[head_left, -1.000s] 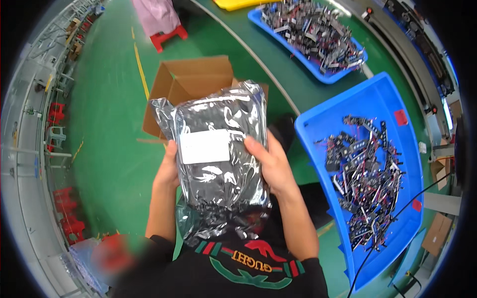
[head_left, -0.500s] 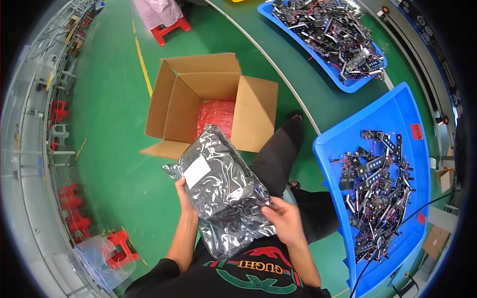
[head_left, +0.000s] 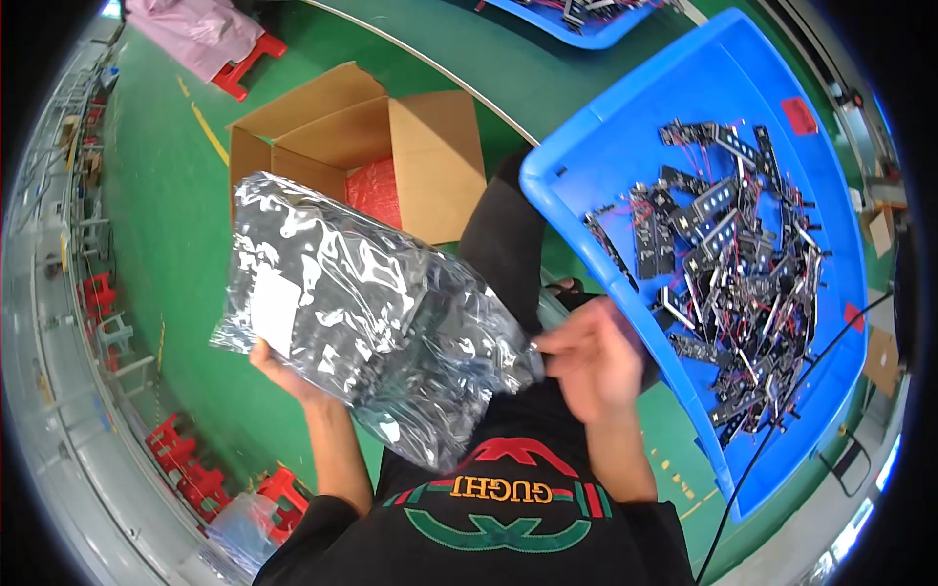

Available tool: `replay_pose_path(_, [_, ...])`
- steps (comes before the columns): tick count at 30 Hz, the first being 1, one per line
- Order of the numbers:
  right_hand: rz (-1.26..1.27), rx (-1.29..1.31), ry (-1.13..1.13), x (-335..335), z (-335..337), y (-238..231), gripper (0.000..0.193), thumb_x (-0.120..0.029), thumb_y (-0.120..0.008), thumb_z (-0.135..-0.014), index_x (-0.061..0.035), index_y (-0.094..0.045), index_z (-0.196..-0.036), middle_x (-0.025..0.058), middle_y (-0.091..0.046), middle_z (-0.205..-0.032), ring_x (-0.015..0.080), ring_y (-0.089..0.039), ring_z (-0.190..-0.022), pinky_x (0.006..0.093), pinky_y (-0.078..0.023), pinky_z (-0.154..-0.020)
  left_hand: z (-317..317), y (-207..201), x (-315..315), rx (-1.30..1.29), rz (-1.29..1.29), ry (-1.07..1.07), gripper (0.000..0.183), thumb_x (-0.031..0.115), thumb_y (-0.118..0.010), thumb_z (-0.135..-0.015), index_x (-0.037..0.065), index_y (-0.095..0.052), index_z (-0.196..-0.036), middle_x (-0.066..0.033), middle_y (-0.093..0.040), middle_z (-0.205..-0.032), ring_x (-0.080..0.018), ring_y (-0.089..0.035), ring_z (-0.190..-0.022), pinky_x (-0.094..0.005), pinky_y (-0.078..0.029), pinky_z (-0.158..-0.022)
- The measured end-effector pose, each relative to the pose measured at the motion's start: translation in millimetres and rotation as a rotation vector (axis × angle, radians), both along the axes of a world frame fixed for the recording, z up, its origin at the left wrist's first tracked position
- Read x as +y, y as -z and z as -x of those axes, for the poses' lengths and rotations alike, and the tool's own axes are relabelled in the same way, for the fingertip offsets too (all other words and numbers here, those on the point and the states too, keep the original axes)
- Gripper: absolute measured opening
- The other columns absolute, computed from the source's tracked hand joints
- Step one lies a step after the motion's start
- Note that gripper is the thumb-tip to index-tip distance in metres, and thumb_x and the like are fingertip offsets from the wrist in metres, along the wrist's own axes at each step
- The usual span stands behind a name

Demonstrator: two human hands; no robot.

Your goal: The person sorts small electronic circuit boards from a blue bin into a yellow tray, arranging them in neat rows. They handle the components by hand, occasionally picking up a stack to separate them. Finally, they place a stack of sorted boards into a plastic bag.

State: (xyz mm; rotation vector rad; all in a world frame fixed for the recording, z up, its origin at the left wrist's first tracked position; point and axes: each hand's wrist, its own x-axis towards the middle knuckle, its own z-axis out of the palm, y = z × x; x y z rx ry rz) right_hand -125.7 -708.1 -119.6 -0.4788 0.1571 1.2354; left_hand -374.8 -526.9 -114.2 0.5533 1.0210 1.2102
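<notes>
The large blue tray [head_left: 625, 146] is sitting to the person's right, its near rim lying just beside the right hand, and it is holding a loose heap of small black components with red wires [head_left: 728, 278] spread over its far half. Left of the blue tray and beyond the person's knees, an open cardboard box [head_left: 430, 146] is standing on the green floor [head_left: 176, 225] with its flaps spread, a red padded bag [head_left: 376, 190] showing inside it. Nearer than the box and left of the tray, the silver foil bag [head_left: 362, 313] is being held in the air in front of the person's chest, lying slantwise, with a white label [head_left: 277, 311] near its left end. The left hand [head_left: 283, 376] is supporting the bag from beneath at that labelled end, fingers curled up around its lower edge. The right hand [head_left: 591, 356] is pinching the bag's right corner between thumb and fingertips, closed on the foil. Far from the tray, red stools [head_left: 249, 68] are standing by the floor's edge.
</notes>
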Motion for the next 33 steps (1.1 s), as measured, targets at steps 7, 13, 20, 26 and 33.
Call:
replay_pose_path(7, [0.301, -0.605, -0.167, -6, 26, 25, 0.024, -0.012, -0.053, -0.097, 0.0025, -0.054, -0.116, 0.0116, -0.063, -0.098, 0.0151, -0.061, -0.084, 0.0267, -0.050, -0.071, 28, 8, 27, -0.037, -0.051, -0.075, 0.052, 0.037, -0.049, -0.090, 0.001, -0.050, -0.128, -0.0150, -0.059, -0.123, -0.0294, -0.059, -0.110, -0.0444, -0.049, -0.094])
replay_pose_path(13, [0.187, -0.522, -0.245, 5, 34, 18, 0.039, -0.009, -0.060, -0.092, 0.0015, -0.046, -0.127, 0.0069, -0.058, -0.105, 0.0121, -0.058, -0.091, 0.0254, -0.048, -0.075, 0, -11, 5, 0.040, -0.045, -0.087, 0.053, 0.037, -0.048, -0.088, 0.002, -0.050, -0.129, -0.0150, -0.057, -0.125, -0.0307, -0.058, -0.112, -0.0455, -0.048, -0.095])
replay_pose_path(20, [0.300, -0.674, -0.111, 11, 31, 24, 0.022, -0.013, -0.058, -0.095, 0.0033, -0.059, -0.109, 0.0033, -0.058, -0.096, 0.0060, -0.051, -0.081, 0.0213, -0.041, -0.068, -8, -19, -9, -0.034, -0.060, 0.018, 0.059, 0.042, -0.046, -0.087, 0.001, -0.049, -0.130, -0.0173, -0.057, -0.126, -0.0331, -0.058, -0.112, -0.0479, -0.049, -0.094])
replay_pose_path(26, [0.148, -0.270, 0.016, 11, 24, 29, 0.024, -0.013, -0.049, -0.099, 0.0063, -0.058, -0.110, 0.0123, -0.066, -0.095, 0.0180, -0.065, -0.075, 0.0321, -0.055, -0.062, -10, -15, -7, -0.020, -0.062, 0.005, 0.061, 0.045, -0.044, -0.086, 0.002, -0.050, -0.130, -0.0161, -0.058, -0.125, -0.0318, -0.059, -0.109, -0.0458, -0.049, -0.093])
replay_pose_path(33, [0.209, -1.829, 0.214, -34, 29, 12, 0.048, -0.036, -0.066, -0.080, -0.0052, -0.056, -0.115, 0.0121, -0.054, -0.109, 0.0276, -0.053, -0.099, 0.0393, -0.046, -0.079, -30, -23, -13, -0.094, 0.035, 0.017, 0.057, 0.043, -0.050, -0.088, 0.003, -0.050, -0.129, -0.0139, -0.056, -0.126, -0.0297, -0.056, -0.113, -0.0435, -0.045, -0.097])
